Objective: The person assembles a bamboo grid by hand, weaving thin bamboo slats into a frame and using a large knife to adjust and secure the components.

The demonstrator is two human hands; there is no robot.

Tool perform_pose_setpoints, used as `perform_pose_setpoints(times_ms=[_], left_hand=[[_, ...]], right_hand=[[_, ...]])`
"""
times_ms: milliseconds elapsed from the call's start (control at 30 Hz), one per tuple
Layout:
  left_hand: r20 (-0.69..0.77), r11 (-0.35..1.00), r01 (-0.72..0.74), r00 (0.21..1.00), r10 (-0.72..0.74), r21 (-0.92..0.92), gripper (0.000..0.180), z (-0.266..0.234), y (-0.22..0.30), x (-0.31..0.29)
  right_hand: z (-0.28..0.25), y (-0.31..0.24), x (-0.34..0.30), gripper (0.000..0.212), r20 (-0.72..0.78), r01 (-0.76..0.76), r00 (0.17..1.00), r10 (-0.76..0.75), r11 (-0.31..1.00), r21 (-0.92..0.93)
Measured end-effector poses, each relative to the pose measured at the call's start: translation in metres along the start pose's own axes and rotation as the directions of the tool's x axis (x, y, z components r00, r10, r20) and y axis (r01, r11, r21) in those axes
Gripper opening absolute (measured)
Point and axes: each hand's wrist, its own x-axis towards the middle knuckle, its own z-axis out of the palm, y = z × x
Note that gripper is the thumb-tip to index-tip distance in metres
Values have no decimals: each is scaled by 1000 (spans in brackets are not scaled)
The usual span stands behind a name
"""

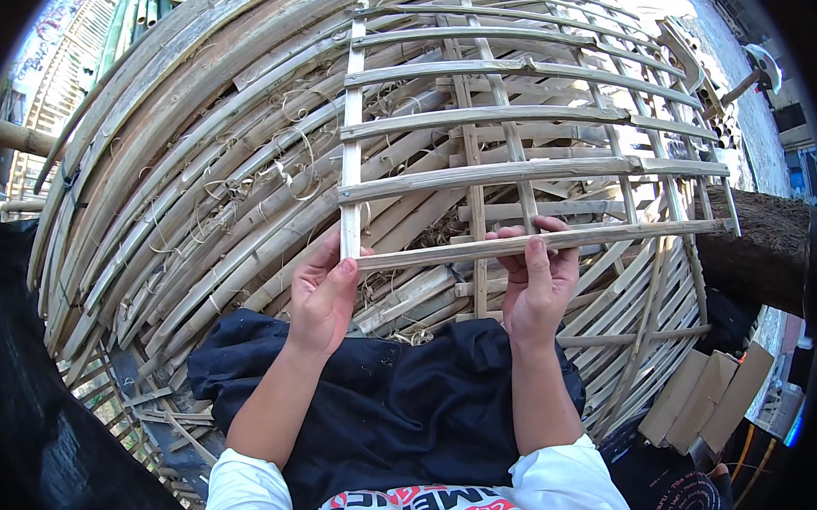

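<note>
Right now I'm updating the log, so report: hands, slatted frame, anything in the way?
Left hand: grip on slatted frame, near-left corner. Right hand: grip on its near edge. Piled strips crowd its left side.

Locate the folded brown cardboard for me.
In the head view, the folded brown cardboard is at the lower right, directly to the right of the person's bare right forearm and below the thick, dark brown log.
</note>
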Motion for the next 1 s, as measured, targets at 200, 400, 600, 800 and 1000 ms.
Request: perform_pose_setpoints(times_ms=[200,400,600,800,1000], left_hand=[[-4,997,69,998,-69,-22,47,-9,-11,-3],[34,995,100,995,-99,-28,47,-17,-19,-1],[2,992,126,992,-126,16,46,-19,-17,1],[-58,996,18,998,-12,93,45,-10,-15,-1],[-59,996,-21,998,27,92,45,-5,-6,-2]], right_hand=[[-4,0,0,23,30,14,999,-13,999,-38],[-9,-1,3,23,75,31,997,-21,991,-130],[-12,6,2,25,37,-26,999,28,998,-65],[-16,27,4,34,-193,-213,955,225,974,81],[-22,22,7,43,-200,-157,966,167,985,64]])
